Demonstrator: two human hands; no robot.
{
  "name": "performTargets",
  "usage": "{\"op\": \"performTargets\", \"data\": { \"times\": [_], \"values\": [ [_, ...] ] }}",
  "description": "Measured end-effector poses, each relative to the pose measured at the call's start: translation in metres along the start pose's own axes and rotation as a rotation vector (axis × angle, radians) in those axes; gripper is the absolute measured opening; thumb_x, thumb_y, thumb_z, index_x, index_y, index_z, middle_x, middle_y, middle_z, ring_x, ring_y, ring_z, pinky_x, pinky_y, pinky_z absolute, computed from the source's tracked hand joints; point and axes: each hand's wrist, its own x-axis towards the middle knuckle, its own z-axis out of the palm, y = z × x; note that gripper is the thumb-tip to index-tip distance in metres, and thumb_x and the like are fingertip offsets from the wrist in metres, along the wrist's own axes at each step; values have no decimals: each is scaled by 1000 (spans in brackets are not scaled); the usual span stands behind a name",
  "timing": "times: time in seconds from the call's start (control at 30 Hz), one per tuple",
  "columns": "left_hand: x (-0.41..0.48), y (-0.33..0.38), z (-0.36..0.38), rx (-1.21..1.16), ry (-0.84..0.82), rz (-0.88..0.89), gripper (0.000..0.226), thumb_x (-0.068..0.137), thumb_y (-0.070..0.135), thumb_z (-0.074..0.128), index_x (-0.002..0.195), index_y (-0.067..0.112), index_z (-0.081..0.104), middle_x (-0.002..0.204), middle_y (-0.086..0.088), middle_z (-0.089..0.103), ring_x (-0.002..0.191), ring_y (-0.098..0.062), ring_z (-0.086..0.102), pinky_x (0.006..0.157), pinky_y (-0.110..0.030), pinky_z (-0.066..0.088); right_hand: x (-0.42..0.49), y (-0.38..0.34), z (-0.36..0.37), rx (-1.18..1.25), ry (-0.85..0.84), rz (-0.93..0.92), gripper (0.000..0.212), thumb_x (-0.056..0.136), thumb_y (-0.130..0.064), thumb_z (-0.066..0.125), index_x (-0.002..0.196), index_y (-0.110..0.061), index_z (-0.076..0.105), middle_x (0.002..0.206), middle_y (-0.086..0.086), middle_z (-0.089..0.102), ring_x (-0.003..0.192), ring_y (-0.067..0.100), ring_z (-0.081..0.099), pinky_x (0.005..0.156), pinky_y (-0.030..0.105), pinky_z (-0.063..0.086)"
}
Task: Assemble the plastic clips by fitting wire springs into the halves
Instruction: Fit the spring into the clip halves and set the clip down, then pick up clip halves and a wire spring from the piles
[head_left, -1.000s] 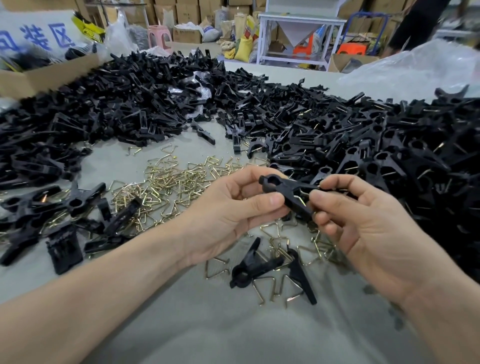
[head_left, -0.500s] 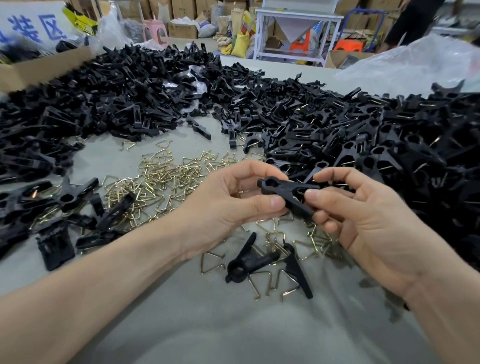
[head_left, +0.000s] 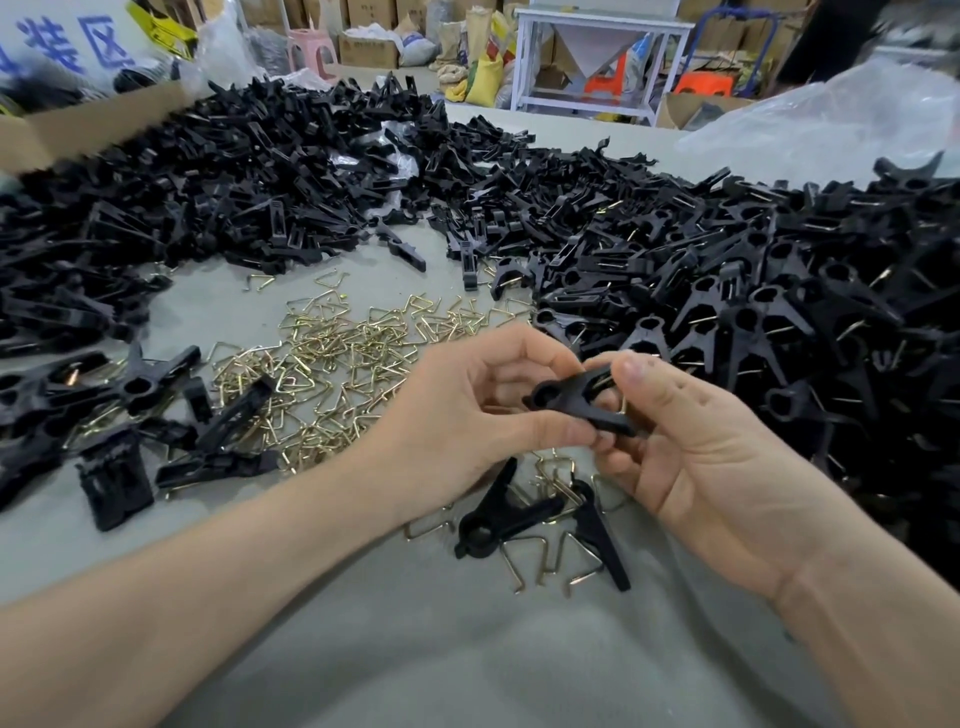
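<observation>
**Both hands pinching one clip above the bench**

Left fingers (head_left: 569, 432): thumb below, index curled over the top, pinching the ring end of a black plastic clip (head_left: 574, 404). Right fingers (head_left: 635, 370): thumb pressed on the other end, remaining fingers curled underneath. The clip is held in the air between the left hand (head_left: 467, 410) and the right hand (head_left: 691, 457), roughly level, ring end to the left. Can't read how far it's assembled.

Directly under the hands, on the grey bench (head_left: 415, 654): an assembled clip (head_left: 498, 515), with a loose clip half (head_left: 600, 540) just beside it and a few stray springs (head_left: 530, 564) around both.

Beyond the left hand: a brass-coloured wire spring heap (head_left: 332, 358). Far left: a few more clips (head_left: 135, 387).

Right side: a big pile of assembled clips (head_left: 779, 312). Back left: a pile of clip halves (head_left: 260, 171), with a cardboard box (head_left: 78, 127) behind it. Back right: a clear plastic bag (head_left: 831, 114).
</observation>
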Motion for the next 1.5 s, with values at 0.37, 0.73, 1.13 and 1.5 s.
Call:
{"op": "performTargets", "data": {
  "times": [0.37, 0.73, 1.13, 1.5],
  "values": [
    [-3, -1, 1, 296, 88, 242, 30, 67, 28, 78, 93, 35, 65, 82, 22, 62, 82, 6, 54, 79, -12, 41, -2, 4, 11, 15, -150, 103, 44, 66, -55, 73, 85, -16, 78, 80, 10, 72, 71, 19, 71, 62, 24, 57],
    [-5, -3, 6, 229, 86, 297, 23, 73, 34, 71, 96, 32, 67, 88, -11, 64, 85, -22, 56, 82, -39, 47, -11, 0, 15, 111, -149, 84, 31, 68, -45, 74, 72, -15, 78, 72, 3, 71, 65, 9, 68, 63, 22, 57],
    [-2, -10, 4, 200, 44, 289, 34, 75, 33, 70, 108, 30, 64, 95, 5, 65, 89, -13, 55, 84, -36, 46, -6, 2, 10, 84, -179, 48, 29, 72, -33, 71, 84, -7, 77, 89, 8, 72, 77, 11, 67, 69, 22, 56],
    [0, -5, 1, 590, 65, 585, 42, 94, 21, 55, 135, 13, 48, 142, 2, 46, 134, -10, 40, 110, -25, 32, -22, -41, 4, -733, 282, -831, 30, 78, -26, 75, 106, -36, 69, 101, 1, 70, 85, 9, 66, 76, 13, 49]
  ]
}}
